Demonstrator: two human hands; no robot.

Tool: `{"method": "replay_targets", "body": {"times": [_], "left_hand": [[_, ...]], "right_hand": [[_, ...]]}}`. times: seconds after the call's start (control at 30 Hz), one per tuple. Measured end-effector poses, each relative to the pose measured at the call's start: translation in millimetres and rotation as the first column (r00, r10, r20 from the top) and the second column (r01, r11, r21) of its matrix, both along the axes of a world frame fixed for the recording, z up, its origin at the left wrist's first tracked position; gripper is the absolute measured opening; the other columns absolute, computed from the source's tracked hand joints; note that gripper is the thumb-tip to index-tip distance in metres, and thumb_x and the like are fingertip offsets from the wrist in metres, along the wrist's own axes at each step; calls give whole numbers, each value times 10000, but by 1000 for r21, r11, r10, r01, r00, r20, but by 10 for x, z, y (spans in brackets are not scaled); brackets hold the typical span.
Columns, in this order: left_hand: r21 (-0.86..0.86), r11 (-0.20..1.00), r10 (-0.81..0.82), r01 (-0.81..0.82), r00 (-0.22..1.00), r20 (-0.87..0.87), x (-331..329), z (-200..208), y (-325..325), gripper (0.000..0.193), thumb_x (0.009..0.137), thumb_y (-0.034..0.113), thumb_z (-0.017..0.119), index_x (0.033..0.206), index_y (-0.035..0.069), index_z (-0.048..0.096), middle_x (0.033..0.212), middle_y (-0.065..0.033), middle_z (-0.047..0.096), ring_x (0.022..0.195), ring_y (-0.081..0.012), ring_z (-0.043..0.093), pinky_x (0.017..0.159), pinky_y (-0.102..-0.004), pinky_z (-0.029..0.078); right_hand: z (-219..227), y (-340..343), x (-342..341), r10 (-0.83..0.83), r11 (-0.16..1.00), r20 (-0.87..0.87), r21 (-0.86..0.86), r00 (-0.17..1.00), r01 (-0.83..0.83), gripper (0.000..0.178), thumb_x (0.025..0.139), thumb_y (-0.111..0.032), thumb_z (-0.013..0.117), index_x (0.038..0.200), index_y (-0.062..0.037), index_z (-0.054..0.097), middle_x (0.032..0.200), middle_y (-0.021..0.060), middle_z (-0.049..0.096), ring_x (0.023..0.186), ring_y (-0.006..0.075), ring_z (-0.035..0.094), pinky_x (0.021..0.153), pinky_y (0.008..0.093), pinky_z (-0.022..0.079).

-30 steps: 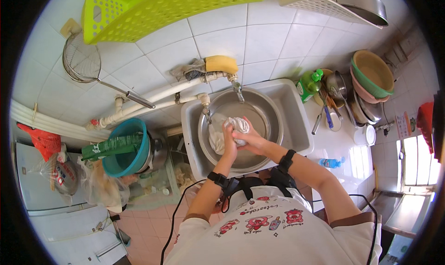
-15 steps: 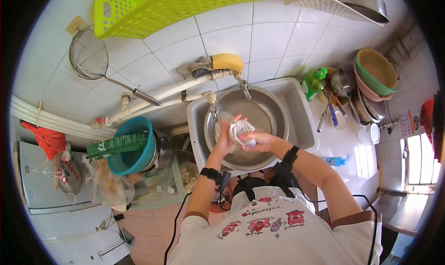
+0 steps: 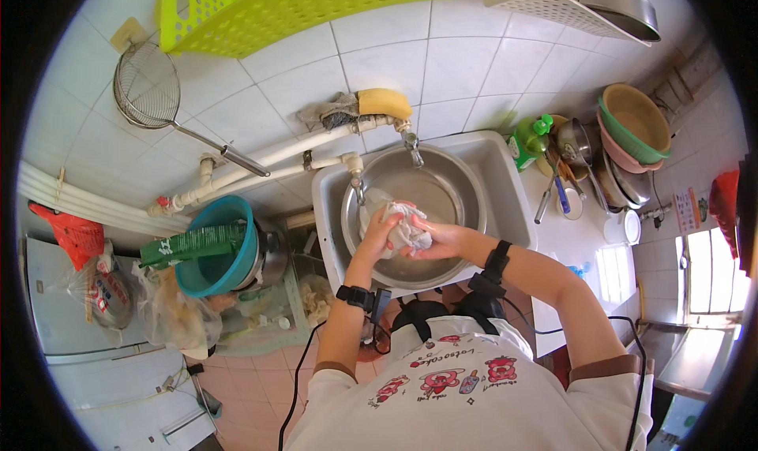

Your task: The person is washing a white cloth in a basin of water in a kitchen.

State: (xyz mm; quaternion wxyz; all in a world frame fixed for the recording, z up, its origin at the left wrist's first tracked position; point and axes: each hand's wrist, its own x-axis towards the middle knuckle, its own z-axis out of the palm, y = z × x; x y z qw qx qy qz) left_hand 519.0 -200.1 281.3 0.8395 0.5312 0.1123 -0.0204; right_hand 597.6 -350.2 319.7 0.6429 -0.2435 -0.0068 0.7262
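Note:
A crumpled, wet-looking whitish cloth (image 3: pixel 407 224) is bunched between my two hands above a wide steel basin (image 3: pixel 474 189). My left hand (image 3: pixel 377 236) closes on it from the left, and my right hand (image 3: pixel 440 240) grips it from the right and below. The basin stands inside a pale grey sink (image 3: pixel 512 187). Something whitish and translucent shows in the basin beside my left hand, partly hidden. One tap (image 3: pixel 358 189) is just beyond my left hand; a second tap (image 3: pixel 413 153) reaches over the basin's far rim.
At left, a teal tub (image 3: pixel 230 280) holds a green package (image 3: pixel 193 247). A long-handled wire skimmer (image 3: pixel 148 88) hangs on the tiled wall. Right of the sink are a green bottle (image 3: pixel 534 142), utensils and stacked bowls (image 3: pixel 632 127). A lime-green basket (image 3: pixel 316 17) hangs overhead.
My hands have shifted their hold: the left fingers now curl over the cloth, and the cloth looks looser and more spread. The view has shifted slightly.

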Motion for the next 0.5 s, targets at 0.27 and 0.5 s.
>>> {"method": "replay_targets", "body": {"times": [0.27, 0.5], "left_hand": [[65, 977, 199, -204, 977, 81, -2, 312, -238, 181, 817, 186, 554, 906, 31, 587, 865, -28, 591, 794, -96, 530, 720, -232, 420], [407, 878, 233, -253, 967, 100, 77, 118, -261, 137, 811, 149, 558, 845, 19, 583, 767, -28, 589, 718, -94, 529, 667, -244, 428]], "right_hand": [[118, 13, 39, 206, 969, 376, -204, 903, -136, 332, 769, -160, 665, 1040, -75, 494, 914, 36, 557, 816, 121, 537, 673, 256, 441], [52, 57, -60, 112, 979, 651, -202, 751, 30, 419, 676, -34, 677, 1059, -15, 507, 948, 64, 589, 852, 160, 571, 716, 293, 466]]}}
